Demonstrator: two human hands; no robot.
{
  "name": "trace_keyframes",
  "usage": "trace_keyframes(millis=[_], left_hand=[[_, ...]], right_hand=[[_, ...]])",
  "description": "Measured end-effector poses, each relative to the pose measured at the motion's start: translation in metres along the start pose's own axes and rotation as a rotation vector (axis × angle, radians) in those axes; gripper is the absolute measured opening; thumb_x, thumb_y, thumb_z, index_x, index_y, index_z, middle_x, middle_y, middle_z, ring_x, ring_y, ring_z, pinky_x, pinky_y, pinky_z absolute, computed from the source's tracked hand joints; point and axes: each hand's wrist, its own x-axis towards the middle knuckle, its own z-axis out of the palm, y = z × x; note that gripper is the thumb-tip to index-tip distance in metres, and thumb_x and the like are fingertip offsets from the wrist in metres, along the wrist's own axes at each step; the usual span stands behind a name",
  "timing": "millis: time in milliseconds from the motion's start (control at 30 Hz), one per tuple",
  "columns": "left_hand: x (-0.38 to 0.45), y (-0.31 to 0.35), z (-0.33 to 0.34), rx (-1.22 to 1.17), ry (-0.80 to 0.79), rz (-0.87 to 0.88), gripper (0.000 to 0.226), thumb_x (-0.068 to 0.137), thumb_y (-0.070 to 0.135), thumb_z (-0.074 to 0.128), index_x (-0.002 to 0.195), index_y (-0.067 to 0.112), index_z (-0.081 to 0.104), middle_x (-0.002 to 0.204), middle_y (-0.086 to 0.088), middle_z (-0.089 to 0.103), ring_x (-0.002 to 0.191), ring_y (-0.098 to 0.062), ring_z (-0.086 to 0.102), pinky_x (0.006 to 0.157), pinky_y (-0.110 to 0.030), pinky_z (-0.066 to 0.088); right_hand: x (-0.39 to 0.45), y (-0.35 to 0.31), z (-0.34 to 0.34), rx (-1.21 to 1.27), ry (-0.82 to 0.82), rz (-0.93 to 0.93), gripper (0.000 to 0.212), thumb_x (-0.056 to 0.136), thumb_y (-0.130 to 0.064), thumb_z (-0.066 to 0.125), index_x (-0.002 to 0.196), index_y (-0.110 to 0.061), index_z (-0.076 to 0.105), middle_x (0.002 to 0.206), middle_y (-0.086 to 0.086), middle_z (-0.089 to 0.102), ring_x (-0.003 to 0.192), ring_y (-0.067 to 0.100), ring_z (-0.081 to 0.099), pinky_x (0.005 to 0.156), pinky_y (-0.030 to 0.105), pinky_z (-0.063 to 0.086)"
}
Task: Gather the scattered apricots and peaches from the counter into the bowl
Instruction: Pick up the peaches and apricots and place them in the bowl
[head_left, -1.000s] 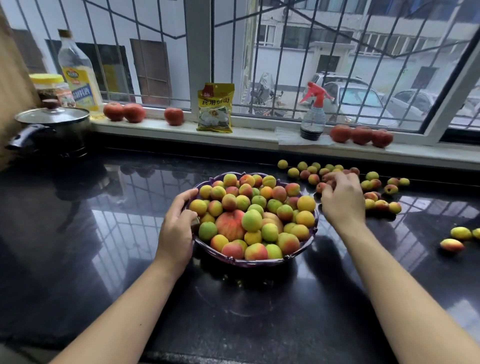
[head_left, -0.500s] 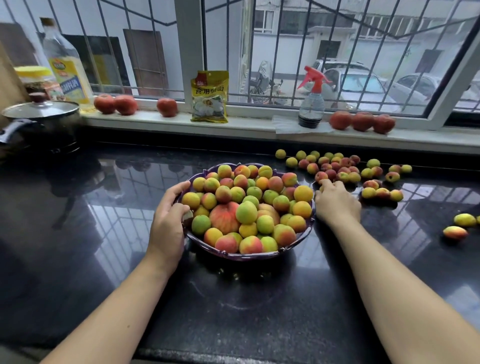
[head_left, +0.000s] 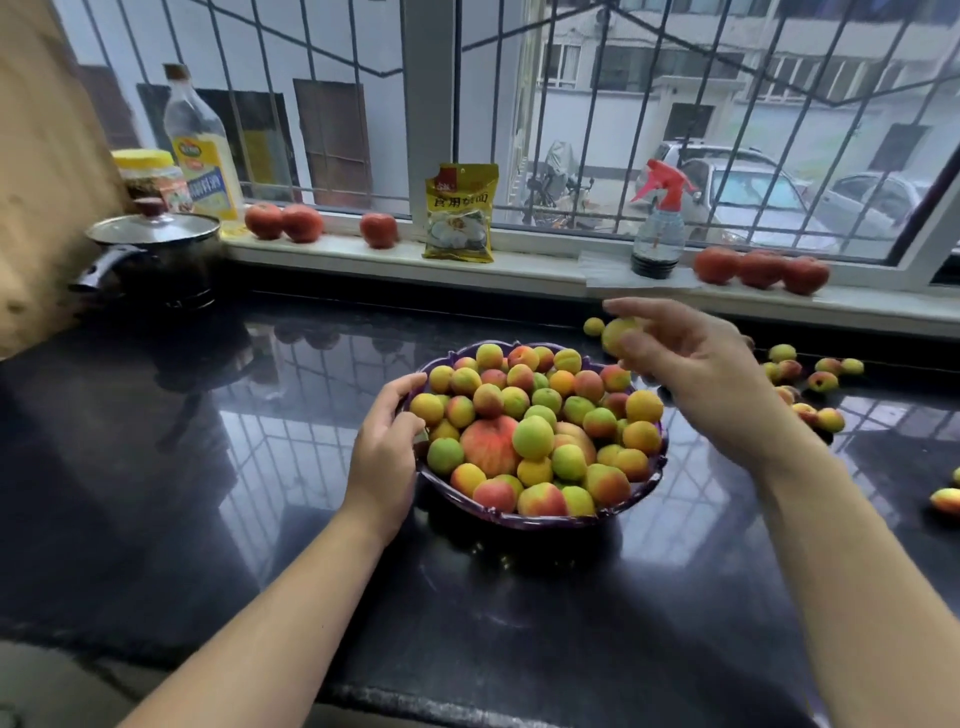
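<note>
Fingers of my right hand (head_left: 691, 364) pinch a yellow apricot (head_left: 615, 332) right of frame centre, above the bowl (head_left: 540, 519). My left hand (head_left: 384, 447) curls around its left rim.

My 2 arms are bare from the wrist up to the frame edge, with no sleeves on them. My left hand (head_left: 382, 447) and right hand (head_left: 696, 364) wear no gloves, rings or watch.
</note>
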Motion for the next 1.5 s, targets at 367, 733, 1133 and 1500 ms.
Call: trace_keyframes(millis=[367, 733, 1133, 1500], left_hand=[[-0.002, 0.004, -0.002, 0.018, -0.026, 0.004, 0.044, 0.080, 0.028, 0.050, 0.116, 0.041, 0.072, 0.114, 0.008, 0.075, 0.116, -0.023, 0.069, 0.103, -0.058, 0.056], [-0.004, 0.005, -0.001, -0.011, -0.049, 0.008, 0.046, 0.081, 0.027, 0.051, 0.122, 0.036, 0.071, 0.118, 0.004, 0.074, 0.117, -0.025, 0.069, 0.102, -0.056, 0.057], [0.010, -0.001, 0.003, -0.132, 0.003, -0.018, 0.049, 0.083, 0.029, 0.052, 0.130, 0.025, 0.069, 0.117, 0.000, 0.079, 0.112, -0.019, 0.074, 0.089, -0.032, 0.059], [0.012, -0.005, 0.002, -0.109, 0.014, 0.002, 0.039, 0.086, 0.025, 0.050, 0.114, 0.028, 0.077, 0.114, -0.007, 0.079, 0.113, -0.029, 0.073, 0.093, -0.043, 0.056]], right_hand=[[0.007, -0.033, 0.084, -0.857, -0.553, -0.252, 0.026, 0.091, -0.059, 0.058, 0.103, -0.036, 0.060, 0.089, -0.019, 0.048, 0.101, 0.015, 0.043, 0.097, 0.040, 0.041], [0.004, -0.025, 0.086, -0.828, -0.515, -0.284, 0.024, 0.092, -0.055, 0.060, 0.096, -0.031, 0.063, 0.093, -0.015, 0.058, 0.098, 0.013, 0.048, 0.090, 0.034, 0.044], [0.129, 0.141, -0.009, -0.824, 0.013, 0.332, 0.030, 0.097, -0.017, 0.053, 0.123, -0.021, 0.067, 0.123, 0.012, 0.066, 0.100, 0.028, 0.060, 0.078, 0.033, 0.048], [0.200, 0.193, 0.025, -1.265, -0.305, 0.185, 0.045, 0.103, -0.023, 0.049, 0.149, -0.022, 0.048, 0.155, 0.009, 0.028, 0.121, 0.040, 0.051, 0.089, 0.040, 0.046]])
